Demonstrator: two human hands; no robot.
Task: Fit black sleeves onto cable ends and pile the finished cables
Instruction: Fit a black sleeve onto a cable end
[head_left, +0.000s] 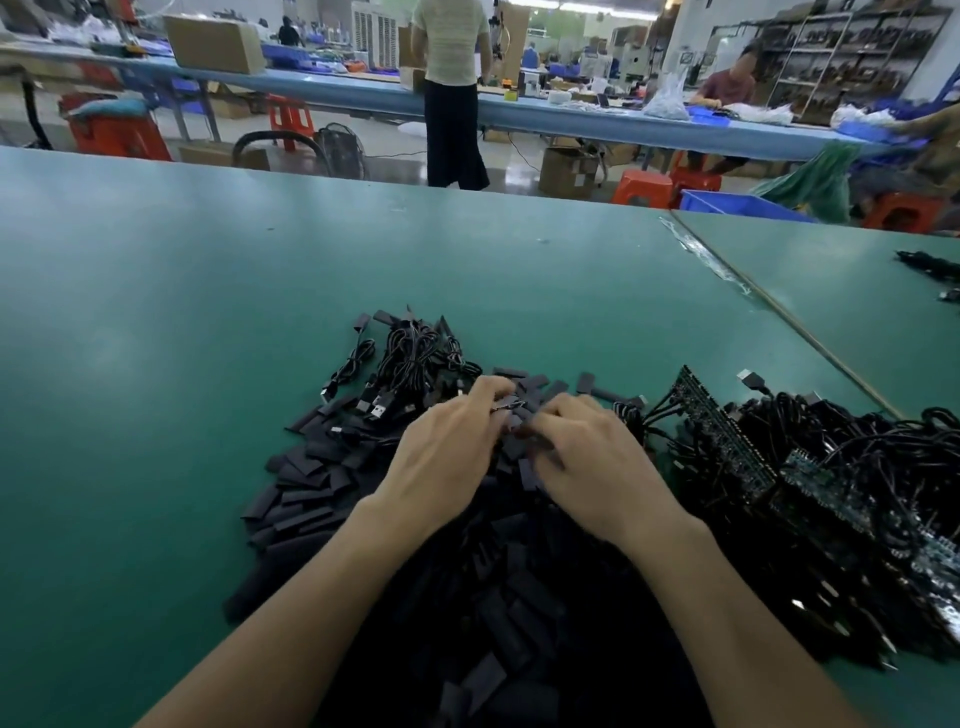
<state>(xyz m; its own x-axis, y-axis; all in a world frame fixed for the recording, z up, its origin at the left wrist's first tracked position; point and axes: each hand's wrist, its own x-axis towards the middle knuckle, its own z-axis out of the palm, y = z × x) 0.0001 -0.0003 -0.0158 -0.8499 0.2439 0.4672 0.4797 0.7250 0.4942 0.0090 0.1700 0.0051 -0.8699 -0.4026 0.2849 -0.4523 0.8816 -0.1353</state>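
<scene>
Green worktable (156, 364) carries a heap of black sleeves (311, 493). Over that heap, the left hand (447, 457) and right hand (592, 462) curl their fingertips together, pinching one sleeve (511, 408). Bundled cables (415, 348) lie just beyond the heap.

**Matt black on smooth green**

The table mat (156, 312) looks like smooth green rubber with a faint sheen. The heaped sleeves (301, 499) are dull, matt black plastic. At their 12 o'clock, cables (410, 348) have slightly glossy jackets and a bright metal plug (378, 412). At 3 o'clock, circuit boards (727, 441) glint.
</scene>
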